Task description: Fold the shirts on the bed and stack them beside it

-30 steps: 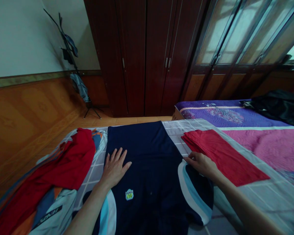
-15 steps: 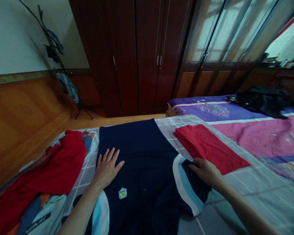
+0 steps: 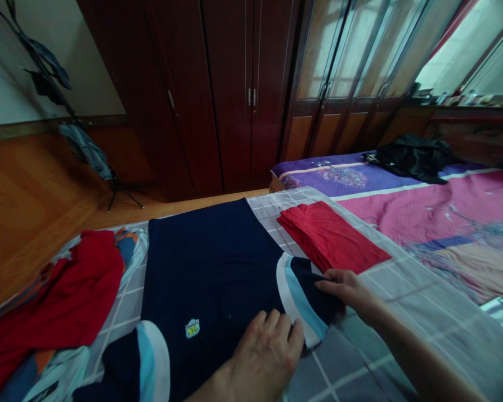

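Note:
A navy shirt [image 3: 201, 262] with white and light-blue sleeve bands and a small badge lies spread on a grey checked cloth [image 3: 318, 368]. My right hand [image 3: 352, 293] pinches the edge of the shirt's right-side sleeve between thumb and fingers. Over the shirt's lower right part, beside that sleeve's band, is my left hand [image 3: 270, 349], its fingers curled down at the fabric; the fingertips are hidden, so what they hold cannot be made out. Behind my right hand lies folded red fabric [image 3: 331, 234].
Red, blue and white clothes [image 3: 79, 290] are heaped at the left. A bed with a purple and pink cover [image 3: 360, 190] holds a black garment [image 3: 411, 156]. Dark wardrobes [image 3: 230, 111] stand behind, and a coat stand [image 3: 67, 106] at the back left.
My left hand has moved right across the shirt, from lying spread on it to curled near the right-side sleeve. My right hand still pinches that sleeve. The view has shifted right.

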Demonstrator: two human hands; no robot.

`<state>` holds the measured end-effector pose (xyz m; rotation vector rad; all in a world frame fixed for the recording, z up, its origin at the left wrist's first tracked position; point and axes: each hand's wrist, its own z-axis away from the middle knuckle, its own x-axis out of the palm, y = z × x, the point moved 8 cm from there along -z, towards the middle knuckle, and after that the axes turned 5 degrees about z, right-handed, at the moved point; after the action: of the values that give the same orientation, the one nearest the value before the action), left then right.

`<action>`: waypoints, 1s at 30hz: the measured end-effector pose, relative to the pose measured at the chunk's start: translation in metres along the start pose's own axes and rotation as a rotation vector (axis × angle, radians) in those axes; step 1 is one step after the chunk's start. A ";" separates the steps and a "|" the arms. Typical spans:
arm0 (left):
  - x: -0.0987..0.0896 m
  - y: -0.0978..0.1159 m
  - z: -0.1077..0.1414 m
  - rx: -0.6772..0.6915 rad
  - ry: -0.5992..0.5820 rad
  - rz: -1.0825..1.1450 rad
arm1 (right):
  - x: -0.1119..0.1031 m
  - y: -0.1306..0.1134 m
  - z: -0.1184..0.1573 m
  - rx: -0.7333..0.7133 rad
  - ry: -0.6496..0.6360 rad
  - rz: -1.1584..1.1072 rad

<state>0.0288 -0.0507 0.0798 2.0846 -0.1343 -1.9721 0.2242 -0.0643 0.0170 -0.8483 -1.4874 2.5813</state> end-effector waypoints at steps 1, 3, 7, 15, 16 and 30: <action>0.008 0.000 -0.005 -0.012 -0.021 -0.038 | 0.000 0.003 0.003 0.025 -0.001 -0.052; 0.016 -0.002 -0.010 -0.010 -0.044 0.004 | 0.001 0.007 0.007 0.053 0.001 -0.129; 0.002 -0.012 -0.009 -0.032 0.050 0.319 | 0.000 0.006 0.011 0.045 0.019 -0.159; 0.026 -0.003 -0.003 0.042 0.074 0.092 | 0.017 0.010 0.011 0.022 -0.133 0.045; 0.027 -0.001 -0.003 0.075 0.102 0.081 | 0.015 0.013 0.009 0.019 -0.103 0.044; 0.022 0.011 0.000 0.208 0.318 -0.026 | 0.017 -0.079 0.046 -0.611 0.421 0.308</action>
<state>0.0320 -0.0664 0.0617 2.5128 -0.2592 -1.6728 0.1699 -0.0528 0.0914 -1.6689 -2.1438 1.9023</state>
